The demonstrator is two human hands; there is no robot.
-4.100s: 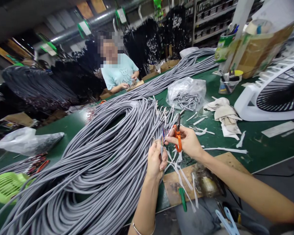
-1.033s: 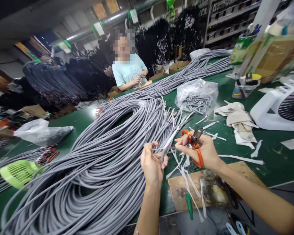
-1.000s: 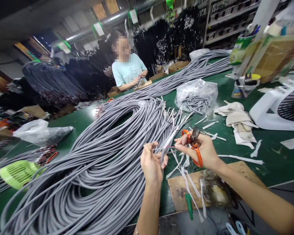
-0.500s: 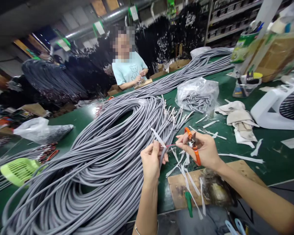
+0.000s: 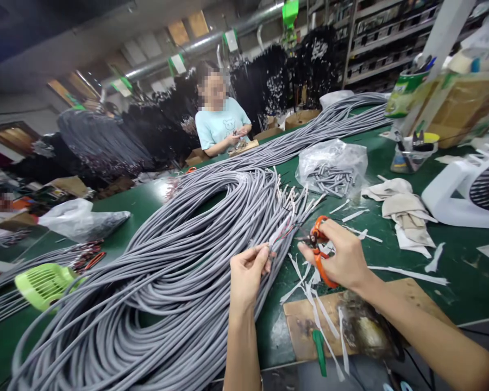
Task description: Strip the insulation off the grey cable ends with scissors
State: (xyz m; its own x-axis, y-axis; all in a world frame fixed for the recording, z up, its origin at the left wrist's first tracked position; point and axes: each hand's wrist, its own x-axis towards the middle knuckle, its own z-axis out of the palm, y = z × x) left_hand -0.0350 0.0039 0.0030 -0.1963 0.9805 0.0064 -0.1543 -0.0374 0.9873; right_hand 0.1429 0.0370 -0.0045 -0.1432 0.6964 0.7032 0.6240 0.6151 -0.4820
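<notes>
Between the fingertips of my left hand [image 5: 248, 270] is the end of a grey cable. A white wrap strip [image 5: 279, 231] and thin red and dark wires [image 5: 287, 233] stick out of that end. My right hand [image 5: 345, 254] is closed around orange-handled scissors [image 5: 327, 276], just right of the wires. Their short blades point left toward the wires and look slightly apart. Beneath my left hand spreads a large coiled bundle of grey cables [image 5: 167, 255], several of its ends stripped to white.
White strip scraps [image 5: 313, 304] lie over a stained wooden board [image 5: 299, 326]. A clear bag of grey offcuts [image 5: 332, 168], cloth gloves [image 5: 403, 206] and a white fan [image 5: 452, 190] stand on the right. A green fan [image 5: 44, 285] is at left. Across the table sits a co-worker [image 5: 224, 127].
The scissors have swung from lying back in my right palm to pointing left, fingers in the handles. My right hand has let go of the red wire. The view has shifted slightly.
</notes>
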